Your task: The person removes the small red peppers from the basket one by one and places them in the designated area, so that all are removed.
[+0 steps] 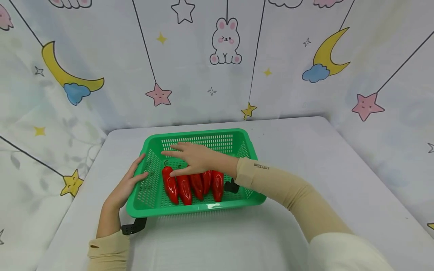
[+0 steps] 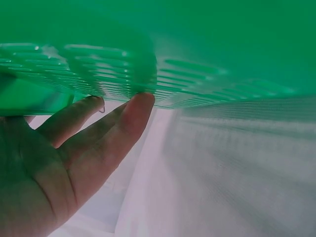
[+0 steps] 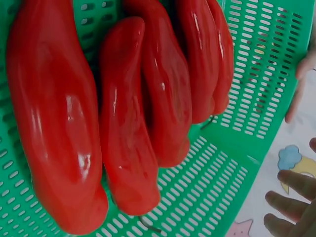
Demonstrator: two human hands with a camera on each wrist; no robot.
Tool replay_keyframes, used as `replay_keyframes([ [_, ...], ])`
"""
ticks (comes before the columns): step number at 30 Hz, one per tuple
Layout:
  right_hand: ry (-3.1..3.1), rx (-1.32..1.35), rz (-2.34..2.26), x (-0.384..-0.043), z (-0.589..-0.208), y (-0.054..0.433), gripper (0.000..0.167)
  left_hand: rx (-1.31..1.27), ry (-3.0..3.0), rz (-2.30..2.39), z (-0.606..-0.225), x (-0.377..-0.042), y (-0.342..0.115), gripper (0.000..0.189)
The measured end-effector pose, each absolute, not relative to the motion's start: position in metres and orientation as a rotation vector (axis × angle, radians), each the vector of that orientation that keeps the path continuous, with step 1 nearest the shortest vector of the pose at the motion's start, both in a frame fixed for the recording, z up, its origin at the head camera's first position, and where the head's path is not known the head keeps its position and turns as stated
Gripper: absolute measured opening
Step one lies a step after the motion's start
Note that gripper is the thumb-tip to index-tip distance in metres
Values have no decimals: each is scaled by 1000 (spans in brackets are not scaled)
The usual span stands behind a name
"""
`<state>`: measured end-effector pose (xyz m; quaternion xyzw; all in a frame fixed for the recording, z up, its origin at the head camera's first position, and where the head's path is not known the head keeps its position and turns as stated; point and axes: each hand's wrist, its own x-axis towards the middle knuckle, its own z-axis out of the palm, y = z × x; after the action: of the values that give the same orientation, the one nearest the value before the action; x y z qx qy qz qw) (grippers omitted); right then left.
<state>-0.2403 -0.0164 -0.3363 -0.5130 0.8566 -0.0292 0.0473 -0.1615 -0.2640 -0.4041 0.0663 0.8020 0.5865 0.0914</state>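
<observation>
A green plastic basket [image 1: 196, 211] with slotted walls holds several glossy red peppers [image 1: 184, 188] lying side by side. At its left side, my left hand [image 1: 125, 188] holds the rim with the thumb over the edge. Two of that hand's fingers [image 2: 113, 133] reach along the slotted outside in the left wrist view. My right hand [image 1: 194, 158] hovers over the basket, palm down, fingers spread and nothing in them. The peppers [image 3: 59, 113] fill much of the right wrist view, with that hand's fingertips [image 3: 291, 207] at the lower right, apart from them.
The basket stands on a white-covered table [image 1: 295, 150]. Behind it hangs a pale curtain [image 1: 203, 75] printed with moons, stars and a rabbit. A black wrist camera [image 1: 232, 186] on my right arm overlaps the basket's right part.
</observation>
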Motion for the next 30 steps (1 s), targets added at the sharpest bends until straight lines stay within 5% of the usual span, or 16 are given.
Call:
replay_keyframes([
  [30,2543,-1489,259,-232,-374,-45,81,209,2390,1705,-404,-158,-263,62],
])
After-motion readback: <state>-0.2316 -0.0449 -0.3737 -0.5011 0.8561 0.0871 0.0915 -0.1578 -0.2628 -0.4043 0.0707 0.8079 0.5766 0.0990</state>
